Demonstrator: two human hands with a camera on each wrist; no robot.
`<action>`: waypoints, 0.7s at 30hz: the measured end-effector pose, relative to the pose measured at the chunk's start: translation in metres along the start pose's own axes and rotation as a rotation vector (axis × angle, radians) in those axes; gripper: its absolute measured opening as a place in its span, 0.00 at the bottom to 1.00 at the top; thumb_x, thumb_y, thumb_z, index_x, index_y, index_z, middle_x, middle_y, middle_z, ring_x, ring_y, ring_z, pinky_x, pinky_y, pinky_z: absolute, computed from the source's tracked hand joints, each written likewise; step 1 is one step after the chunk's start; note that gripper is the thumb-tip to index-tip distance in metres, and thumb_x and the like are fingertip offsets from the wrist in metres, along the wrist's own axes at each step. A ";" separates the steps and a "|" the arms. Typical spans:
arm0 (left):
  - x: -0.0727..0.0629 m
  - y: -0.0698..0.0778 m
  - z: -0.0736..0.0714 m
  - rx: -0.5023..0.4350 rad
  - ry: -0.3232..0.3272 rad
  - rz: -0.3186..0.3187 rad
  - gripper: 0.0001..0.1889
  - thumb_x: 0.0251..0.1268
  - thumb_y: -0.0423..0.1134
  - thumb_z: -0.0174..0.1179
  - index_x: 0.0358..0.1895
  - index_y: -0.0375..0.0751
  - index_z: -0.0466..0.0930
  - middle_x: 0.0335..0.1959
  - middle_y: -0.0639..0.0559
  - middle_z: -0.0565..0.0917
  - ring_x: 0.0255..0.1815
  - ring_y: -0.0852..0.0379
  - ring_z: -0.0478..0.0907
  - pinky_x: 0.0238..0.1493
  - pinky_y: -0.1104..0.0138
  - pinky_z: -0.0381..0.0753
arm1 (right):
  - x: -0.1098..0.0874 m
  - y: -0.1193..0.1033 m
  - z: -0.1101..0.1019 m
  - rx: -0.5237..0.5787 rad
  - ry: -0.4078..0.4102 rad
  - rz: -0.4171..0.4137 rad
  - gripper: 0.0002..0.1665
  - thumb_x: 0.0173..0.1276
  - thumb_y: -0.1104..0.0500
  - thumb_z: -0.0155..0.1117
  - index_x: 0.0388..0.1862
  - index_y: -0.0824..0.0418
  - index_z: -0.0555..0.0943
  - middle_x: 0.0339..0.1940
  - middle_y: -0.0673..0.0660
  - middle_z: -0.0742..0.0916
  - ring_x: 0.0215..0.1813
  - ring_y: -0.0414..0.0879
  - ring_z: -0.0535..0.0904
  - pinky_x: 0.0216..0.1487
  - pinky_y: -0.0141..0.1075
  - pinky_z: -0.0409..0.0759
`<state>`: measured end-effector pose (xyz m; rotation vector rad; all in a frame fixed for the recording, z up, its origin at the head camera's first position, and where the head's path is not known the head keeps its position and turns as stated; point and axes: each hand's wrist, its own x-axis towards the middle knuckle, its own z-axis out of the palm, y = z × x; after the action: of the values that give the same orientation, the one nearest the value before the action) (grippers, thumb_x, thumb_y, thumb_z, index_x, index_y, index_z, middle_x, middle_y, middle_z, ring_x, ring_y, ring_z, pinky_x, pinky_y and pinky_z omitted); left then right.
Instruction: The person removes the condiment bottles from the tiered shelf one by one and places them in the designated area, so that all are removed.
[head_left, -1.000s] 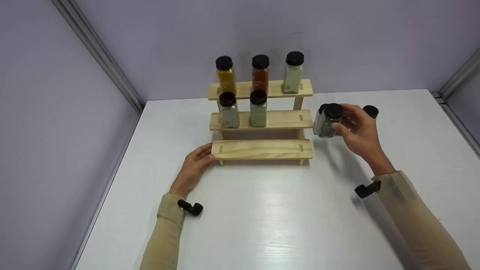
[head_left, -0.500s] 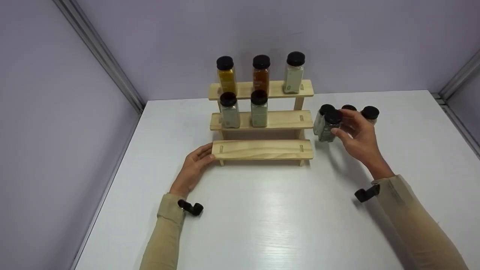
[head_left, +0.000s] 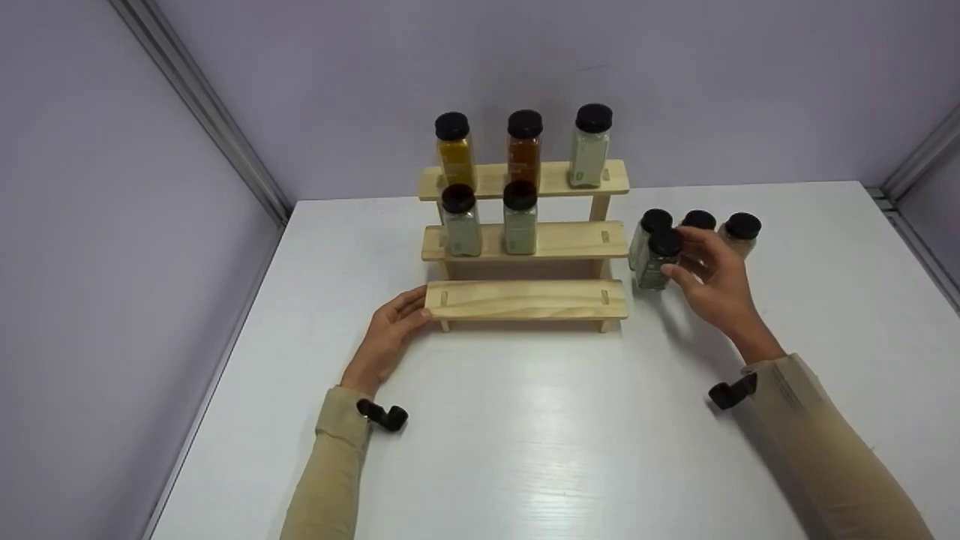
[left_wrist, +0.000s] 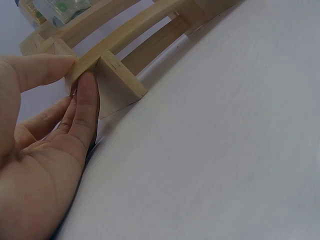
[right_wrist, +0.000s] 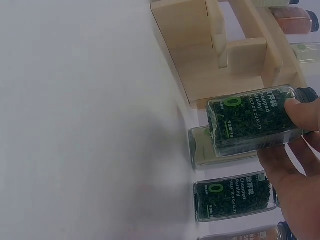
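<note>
Left hand: fingers pinch the left end of the lowest shelf, wooden rack. Table extends from its front edge toward the person. Beside the right end: parsley jar, pinched by fingers of the right hand.

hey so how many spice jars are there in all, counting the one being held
9: three jars on the top shelf, two on the middle shelf, one in the right hand, three on the table, partly hidden.
</note>
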<state>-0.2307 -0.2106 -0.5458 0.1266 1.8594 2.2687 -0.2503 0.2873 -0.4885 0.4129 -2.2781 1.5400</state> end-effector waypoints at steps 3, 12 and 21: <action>-0.001 0.000 0.000 -0.004 -0.003 -0.002 0.28 0.81 0.30 0.58 0.80 0.32 0.65 0.77 0.36 0.71 0.73 0.50 0.75 0.73 0.64 0.79 | -0.001 0.002 0.000 -0.005 -0.008 0.003 0.33 0.69 0.78 0.70 0.73 0.71 0.75 0.65 0.66 0.82 0.61 0.35 0.81 0.62 0.20 0.79; -0.001 0.001 0.001 -0.003 -0.005 -0.003 0.29 0.81 0.30 0.58 0.80 0.31 0.64 0.78 0.36 0.70 0.75 0.48 0.73 0.75 0.64 0.77 | -0.001 0.005 0.001 0.003 -0.033 0.020 0.34 0.69 0.80 0.68 0.73 0.71 0.74 0.67 0.65 0.81 0.62 0.35 0.80 0.66 0.23 0.80; 0.000 0.001 0.001 -0.009 0.013 -0.015 0.29 0.81 0.29 0.58 0.80 0.30 0.64 0.78 0.33 0.70 0.68 0.55 0.79 0.69 0.67 0.80 | -0.003 0.011 0.000 -0.030 -0.047 0.031 0.34 0.71 0.76 0.69 0.75 0.68 0.74 0.66 0.64 0.81 0.61 0.34 0.80 0.67 0.25 0.80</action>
<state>-0.2310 -0.2099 -0.5445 0.0967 1.8496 2.2731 -0.2522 0.2914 -0.4986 0.4121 -2.3507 1.5246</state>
